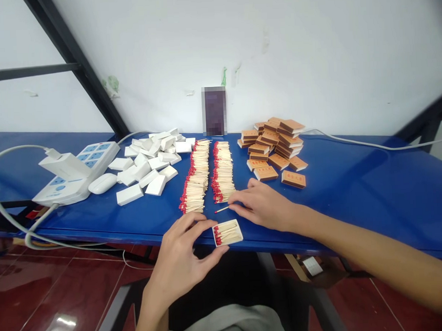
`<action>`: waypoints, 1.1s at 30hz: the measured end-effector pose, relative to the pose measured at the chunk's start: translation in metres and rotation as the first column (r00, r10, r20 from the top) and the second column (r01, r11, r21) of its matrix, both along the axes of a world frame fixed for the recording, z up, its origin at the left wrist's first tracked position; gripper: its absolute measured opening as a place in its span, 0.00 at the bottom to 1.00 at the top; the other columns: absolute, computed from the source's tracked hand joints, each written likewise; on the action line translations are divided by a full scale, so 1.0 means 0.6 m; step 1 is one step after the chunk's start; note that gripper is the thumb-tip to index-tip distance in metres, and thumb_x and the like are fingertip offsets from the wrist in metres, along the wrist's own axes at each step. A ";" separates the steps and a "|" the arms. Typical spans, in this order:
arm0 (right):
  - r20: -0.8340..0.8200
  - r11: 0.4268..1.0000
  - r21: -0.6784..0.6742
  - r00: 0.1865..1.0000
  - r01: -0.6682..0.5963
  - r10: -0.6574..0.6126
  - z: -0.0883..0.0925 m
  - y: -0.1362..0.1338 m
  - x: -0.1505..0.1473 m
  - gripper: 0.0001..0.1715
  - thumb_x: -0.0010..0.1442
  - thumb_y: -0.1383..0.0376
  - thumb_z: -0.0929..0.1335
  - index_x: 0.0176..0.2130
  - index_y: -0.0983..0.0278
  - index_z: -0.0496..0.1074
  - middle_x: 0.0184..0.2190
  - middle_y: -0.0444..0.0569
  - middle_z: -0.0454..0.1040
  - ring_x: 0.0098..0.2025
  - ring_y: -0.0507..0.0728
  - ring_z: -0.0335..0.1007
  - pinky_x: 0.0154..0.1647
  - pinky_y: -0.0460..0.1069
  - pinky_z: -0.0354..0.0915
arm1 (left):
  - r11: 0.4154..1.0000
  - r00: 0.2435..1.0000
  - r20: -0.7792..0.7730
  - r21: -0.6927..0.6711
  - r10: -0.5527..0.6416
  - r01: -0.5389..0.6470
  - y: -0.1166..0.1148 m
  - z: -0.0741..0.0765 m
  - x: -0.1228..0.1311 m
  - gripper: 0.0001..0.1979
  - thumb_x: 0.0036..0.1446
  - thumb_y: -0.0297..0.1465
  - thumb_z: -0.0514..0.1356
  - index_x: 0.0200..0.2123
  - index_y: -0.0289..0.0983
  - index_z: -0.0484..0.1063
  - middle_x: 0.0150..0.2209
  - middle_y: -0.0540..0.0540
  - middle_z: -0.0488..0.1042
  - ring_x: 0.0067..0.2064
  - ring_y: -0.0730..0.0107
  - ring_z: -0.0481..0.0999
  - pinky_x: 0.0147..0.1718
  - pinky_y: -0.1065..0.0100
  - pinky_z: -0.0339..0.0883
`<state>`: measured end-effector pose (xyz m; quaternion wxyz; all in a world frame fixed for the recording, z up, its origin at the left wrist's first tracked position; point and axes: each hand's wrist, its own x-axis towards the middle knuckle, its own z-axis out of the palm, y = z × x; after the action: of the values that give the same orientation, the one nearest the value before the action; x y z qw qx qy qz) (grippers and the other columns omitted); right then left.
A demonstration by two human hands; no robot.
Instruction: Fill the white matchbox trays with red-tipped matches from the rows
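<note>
Between the thumb and fingers of my left hand point(184, 252) is a small white matchbox tray point(241, 233), held at the table's front edge. Red-headed matches lie side by side in it, heads to the left. My right hand point(261, 205) pinches a single match point(222, 210) by its plain end, its red head pointing left, just above the tray. Beyond my hands two long rows of matches lie on the table, a left row point(197, 178) and a right row point(223, 168). The right row ends close to my right fingertips.
White matchbox trays point(147, 164) are heaped at the left, orange-brown matchboxes point(274, 139) at the right. A power strip point(99, 153) with a plugged-in charger point(65, 167), a white mouse-shaped object point(102, 184) and cables occupies the far left of the blue table point(357, 189). A blurred dark rectangle point(214, 111) stands against the wall.
</note>
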<state>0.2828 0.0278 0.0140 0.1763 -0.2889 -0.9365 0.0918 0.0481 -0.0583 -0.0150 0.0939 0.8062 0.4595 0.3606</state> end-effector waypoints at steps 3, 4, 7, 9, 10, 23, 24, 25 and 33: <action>0.131 0.997 0.069 0.991 -0.027 0.018 -0.009 0.003 -0.003 0.14 0.73 0.65 0.61 0.40 0.65 0.73 0.34 0.49 0.79 0.28 0.52 0.64 0.39 0.51 0.54 | 0.998 0.999 0.021 -0.054 -0.028 0.029 -0.002 0.005 -0.010 0.14 0.58 0.35 0.69 0.47 0.41 0.77 0.44 0.46 0.75 0.45 0.63 0.77 0.45 0.65 0.72; 0.165 0.997 0.074 0.986 -0.018 0.005 -0.010 0.003 -0.003 0.14 0.73 0.65 0.61 0.39 0.65 0.73 0.32 0.49 0.79 0.28 0.53 0.64 0.38 0.50 0.54 | 0.998 0.999 0.029 -0.063 -0.027 0.029 -0.002 0.006 -0.012 0.14 0.58 0.35 0.69 0.47 0.41 0.77 0.44 0.47 0.76 0.45 0.64 0.77 0.45 0.65 0.72; 0.187 0.996 0.069 0.981 0.048 -0.061 -0.004 -0.001 0.001 0.10 0.70 0.66 0.63 0.40 0.65 0.72 0.27 0.47 0.75 0.27 0.54 0.64 0.32 0.48 0.53 | 0.998 0.998 0.056 -0.059 -0.004 0.007 0.000 0.007 -0.010 0.14 0.58 0.35 0.70 0.47 0.40 0.78 0.43 0.47 0.76 0.44 0.65 0.78 0.45 0.66 0.73; 0.108 0.999 0.029 0.993 0.044 -0.047 0.003 -0.007 0.002 0.08 0.69 0.66 0.63 0.42 0.65 0.71 0.26 0.45 0.73 0.26 0.53 0.64 0.30 0.47 0.53 | 0.998 0.997 0.071 -0.055 0.024 -0.020 0.001 0.007 -0.006 0.14 0.58 0.35 0.70 0.46 0.40 0.78 0.43 0.47 0.76 0.43 0.65 0.78 0.45 0.67 0.73; 0.060 1.000 -0.002 0.998 0.020 -0.020 0.007 -0.010 0.003 0.08 0.69 0.67 0.62 0.42 0.65 0.70 0.26 0.44 0.73 0.26 0.52 0.64 0.29 0.47 0.53 | 0.998 0.996 0.076 -0.055 0.036 -0.032 0.002 0.007 -0.004 0.13 0.58 0.35 0.69 0.46 0.40 0.78 0.43 0.47 0.76 0.43 0.65 0.79 0.45 0.67 0.73; -0.136 0.965 -0.246 0.989 -0.094 0.061 0.017 -0.015 0.001 0.07 0.65 0.64 0.67 0.34 0.63 0.68 0.22 0.36 0.60 0.23 0.47 0.55 0.27 0.44 0.50 | 1.000 0.999 0.035 -0.006 0.002 -0.002 0.005 0.002 -0.001 0.15 0.59 0.37 0.69 0.49 0.40 0.77 0.43 0.45 0.77 0.45 0.63 0.78 0.45 0.64 0.73; -0.105 0.953 -0.291 0.993 -0.084 0.056 0.018 -0.014 0.000 0.07 0.64 0.63 0.68 0.35 0.62 0.67 0.22 0.36 0.60 0.23 0.47 0.55 0.27 0.45 0.50 | 1.000 0.999 0.032 -0.003 -0.002 0.002 0.005 0.002 -0.001 0.15 0.59 0.37 0.69 0.48 0.40 0.77 0.43 0.45 0.77 0.45 0.63 0.78 0.45 0.64 0.73; -0.081 0.940 -0.335 0.996 -0.072 0.048 0.019 -0.013 -0.001 0.07 0.64 0.62 0.69 0.36 0.62 0.67 0.22 0.35 0.59 0.24 0.48 0.54 0.27 0.45 0.50 | 1.000 1.000 0.029 -0.004 -0.007 0.007 0.005 0.002 0.000 0.15 0.59 0.37 0.69 0.48 0.40 0.77 0.43 0.45 0.77 0.45 0.62 0.78 0.44 0.64 0.73; -0.116 0.866 -0.484 0.990 -0.125 0.078 0.023 -0.010 0.004 0.06 0.68 0.61 0.65 0.40 0.61 0.63 0.25 0.36 0.60 0.26 0.49 0.55 0.29 0.46 0.52 | 0.999 0.999 0.003 -0.019 -0.035 0.035 0.004 0.001 0.001 0.15 0.60 0.38 0.68 0.50 0.42 0.76 0.44 0.45 0.77 0.45 0.60 0.78 0.44 0.60 0.72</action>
<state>0.2853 0.0216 0.0280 0.1354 -0.2697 -0.8873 0.3487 0.0488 -0.0560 -0.0141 0.1083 0.8128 0.4485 0.3557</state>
